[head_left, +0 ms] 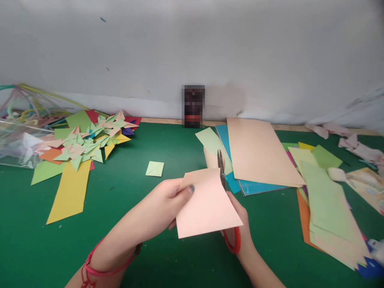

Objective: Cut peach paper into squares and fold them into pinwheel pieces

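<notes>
Near the centre of the frame, the person's left hand (177, 200) is grasping a pale pink sheet (207, 204), thumb laid flat on top and the other fingers mostly hidden beneath it; a red cord bracelet (103, 273) circles that wrist at lower left. The right hand (241, 218), just right of centre, is closed round the red handles of a pair of scissors (222, 176), though the paper covers part of that grip and I can't tell how each finger sits. The dark blades point up the frame at the sheet's upper right edge. Above and left of the hands, a little folded green square (155, 169) lies alone on the green table (150, 264). Over at upper left I see a heap of pointed folded pieces (84, 146), with a yellow strip (70, 192) sticking out below and a clear bag (18, 152) at the far left edge. Right of centre, a large peach sheet (264, 152) rests over blue sheets (261, 190); farther right are overlapping paper strips (327, 204), with a small white object (336, 174) beside them. A dark, blurred-out thing (193, 104) stands at top centre against the wall (150, 48).
</notes>
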Demonstrator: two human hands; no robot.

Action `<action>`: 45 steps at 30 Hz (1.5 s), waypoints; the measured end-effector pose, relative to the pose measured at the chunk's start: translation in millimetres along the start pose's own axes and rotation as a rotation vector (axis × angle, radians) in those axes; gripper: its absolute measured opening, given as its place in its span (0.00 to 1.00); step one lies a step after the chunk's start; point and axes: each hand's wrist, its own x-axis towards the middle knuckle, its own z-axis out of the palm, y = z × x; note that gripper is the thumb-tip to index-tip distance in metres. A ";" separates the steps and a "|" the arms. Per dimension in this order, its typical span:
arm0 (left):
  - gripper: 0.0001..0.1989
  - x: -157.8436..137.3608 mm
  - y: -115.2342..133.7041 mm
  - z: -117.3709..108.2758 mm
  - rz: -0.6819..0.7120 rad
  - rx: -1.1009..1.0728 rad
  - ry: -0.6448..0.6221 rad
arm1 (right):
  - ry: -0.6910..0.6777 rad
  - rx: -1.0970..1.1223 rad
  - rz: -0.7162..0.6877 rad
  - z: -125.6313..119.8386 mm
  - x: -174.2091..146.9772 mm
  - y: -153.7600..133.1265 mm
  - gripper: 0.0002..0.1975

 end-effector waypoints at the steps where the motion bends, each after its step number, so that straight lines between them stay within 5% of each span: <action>1: 0.16 -0.3 0.5 0.1 -0.001 -0.003 -0.006 | 0.007 0.008 0.014 -0.9 2.4 -1.3 0.10; 9: 0.14 -1.8 5.6 -1.0 0.000 0.012 -0.028 | 0.258 -0.030 -0.171 -12.2 28.9 4.2 0.28; 16: 0.15 -1.3 1.7 0.0 0.023 -0.015 0.013 | 0.390 -0.209 -0.230 -29.7 48.2 22.9 0.28; 23: 0.16 -3.2 0.1 -0.4 0.063 -0.042 0.065 | 0.416 -0.128 -0.247 -26.5 45.3 16.5 0.27; 29: 0.17 0.2 -1.3 1.3 0.135 0.036 0.114 | 0.218 -0.012 -0.234 -15.5 29.4 2.8 0.16; 33: 0.13 12.6 -6.0 -2.1 0.240 0.220 0.279 | -0.029 0.171 -0.225 -12.8 31.2 15.6 0.15; 38: 0.11 32.2 -16.8 -3.9 0.292 0.340 0.297 | -0.271 0.268 -0.156 -16.3 35.8 32.0 0.14; 42: 0.12 47.7 -27.0 4.9 0.313 0.369 0.321 | -0.334 0.226 -0.056 -17.5 36.2 30.1 0.08; 45: 0.15 62.0 -35.0 9.8 0.312 0.311 0.332 | -0.249 0.281 -0.076 -18.3 40.8 29.3 0.14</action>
